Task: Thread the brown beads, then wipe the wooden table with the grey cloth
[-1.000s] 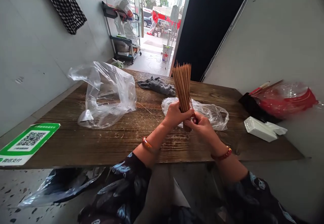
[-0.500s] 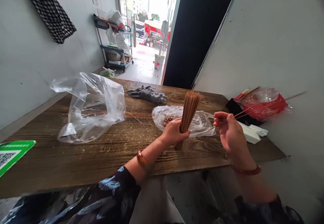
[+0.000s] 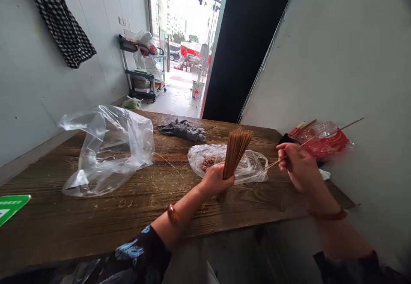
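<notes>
Steering from afar, I'm keeping my left hand [image 3: 212,182] wrapped round the tilted bundle of sticks [image 3: 236,151] above the table [image 3: 154,215], while my right hand [image 3: 300,166], now parted from it, is pinching a thin stick [image 3: 353,123], apparently separating it out.

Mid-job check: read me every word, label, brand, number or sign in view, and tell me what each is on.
No text reads clearly.
Green card: pale characters along its top, too blurred to read; cut off by the picture's edge.
White bucket: red mark, too small to read.
Red package: any print too blurred to read.
Bundle of sticks in the left hand: no text visible.
</notes>
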Demonstrator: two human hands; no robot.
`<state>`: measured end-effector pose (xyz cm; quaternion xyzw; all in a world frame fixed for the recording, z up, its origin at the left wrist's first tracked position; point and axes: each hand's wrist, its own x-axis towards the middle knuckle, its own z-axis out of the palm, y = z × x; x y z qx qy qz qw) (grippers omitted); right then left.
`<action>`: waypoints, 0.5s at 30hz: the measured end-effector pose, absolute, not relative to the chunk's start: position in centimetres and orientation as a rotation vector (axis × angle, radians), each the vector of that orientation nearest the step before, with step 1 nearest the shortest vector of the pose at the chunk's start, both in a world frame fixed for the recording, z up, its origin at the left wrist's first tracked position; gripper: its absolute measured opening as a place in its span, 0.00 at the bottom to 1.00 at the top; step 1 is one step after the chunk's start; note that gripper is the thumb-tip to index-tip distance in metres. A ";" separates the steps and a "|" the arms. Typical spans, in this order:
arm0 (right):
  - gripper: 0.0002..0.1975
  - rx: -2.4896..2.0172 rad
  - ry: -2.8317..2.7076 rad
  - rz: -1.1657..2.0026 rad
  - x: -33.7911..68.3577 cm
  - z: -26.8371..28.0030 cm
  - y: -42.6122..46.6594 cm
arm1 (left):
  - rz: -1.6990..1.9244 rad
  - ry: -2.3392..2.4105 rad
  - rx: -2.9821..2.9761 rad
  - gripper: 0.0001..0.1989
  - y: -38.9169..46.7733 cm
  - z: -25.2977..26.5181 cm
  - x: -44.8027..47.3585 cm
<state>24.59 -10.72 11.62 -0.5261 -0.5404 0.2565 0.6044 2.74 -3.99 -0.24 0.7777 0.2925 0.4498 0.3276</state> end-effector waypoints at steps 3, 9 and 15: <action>0.14 -1.009 -1.186 0.521 23.3 16.9 -11.2 | 1.166 0.740 2.041 0.07 -4.1 0.0 2.7; 0.15 -0.852 -1.270 0.340 19.5 23.5 -11.3 | 1.157 0.721 2.093 0.09 -4.3 0.4 2.6; 0.18 -0.923 -1.468 0.237 17.3 24.6 -10.1 | 1.149 0.700 2.126 0.09 -4.3 0.2 2.5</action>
